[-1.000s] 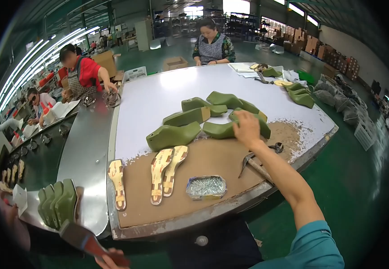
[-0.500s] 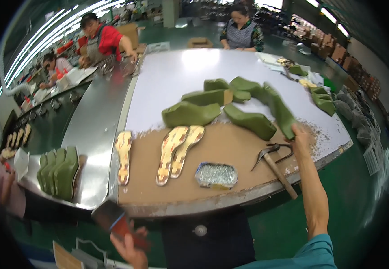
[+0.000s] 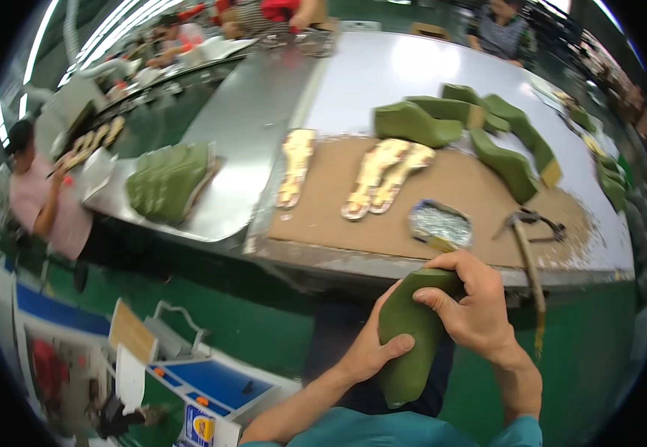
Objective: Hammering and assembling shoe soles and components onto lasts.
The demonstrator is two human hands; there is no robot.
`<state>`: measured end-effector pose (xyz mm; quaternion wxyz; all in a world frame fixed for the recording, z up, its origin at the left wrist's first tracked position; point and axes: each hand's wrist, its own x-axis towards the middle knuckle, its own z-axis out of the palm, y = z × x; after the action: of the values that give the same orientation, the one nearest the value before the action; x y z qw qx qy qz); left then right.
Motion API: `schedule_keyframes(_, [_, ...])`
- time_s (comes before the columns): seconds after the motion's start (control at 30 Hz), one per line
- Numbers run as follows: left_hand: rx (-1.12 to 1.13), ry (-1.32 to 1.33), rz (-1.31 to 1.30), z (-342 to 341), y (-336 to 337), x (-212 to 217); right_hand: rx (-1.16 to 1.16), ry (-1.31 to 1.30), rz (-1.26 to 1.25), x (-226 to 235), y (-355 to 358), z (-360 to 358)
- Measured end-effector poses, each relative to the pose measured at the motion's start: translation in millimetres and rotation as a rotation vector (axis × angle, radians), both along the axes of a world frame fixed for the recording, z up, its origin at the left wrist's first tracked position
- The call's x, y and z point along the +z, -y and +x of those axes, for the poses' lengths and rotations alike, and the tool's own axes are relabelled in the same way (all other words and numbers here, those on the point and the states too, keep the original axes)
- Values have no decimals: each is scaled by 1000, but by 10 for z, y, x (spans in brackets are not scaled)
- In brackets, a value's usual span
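Both of my hands grip one green shoe last, close to my body and off the table's front edge. My left hand wraps around its side, thumb lying across the top surface. My right hand holds the far end, with its thumb and bent fingers pressed on it. Just beyond, on the tabletop, sits a small tub of metal tacks. Three insoles, including a single insole, lie on the brown board. A hammer with a wooden handle sticks out over the edge, next to dark pincers.
More green lasts lie across the white tabletop. Several stand together on the metal side table at left, a person in pink beyond them. Other people work at the far side. A blue-and-white machine stands lower left.
My right hand has brought a green last from the table to my body. My left hand no longer holds the dark and reddish object and now grips the last too. The view has shifted left and down.
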<state>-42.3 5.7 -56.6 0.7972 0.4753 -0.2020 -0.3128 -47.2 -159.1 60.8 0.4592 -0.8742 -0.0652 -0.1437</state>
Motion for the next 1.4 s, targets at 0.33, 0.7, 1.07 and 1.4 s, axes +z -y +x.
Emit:
schedule_keyframes(0.33, [225, -876, -270, -187, -248, -65, -135, 42, 642, -970, -386, -564])
schedule_keyframes(0.7, [398, 199, -497, 462, -17, 449, 55, 72, 242, -972, -3, -649])
schedule_keyframes(1.07, [904, -192, -397, 463, -482, -118, 118, 206, -185, -1123, -75, -69])
schedule_keyframes(1.4, [705, 1069, 884, 780, -586, 404, 170, 268, -197, -1319, -70, -143])
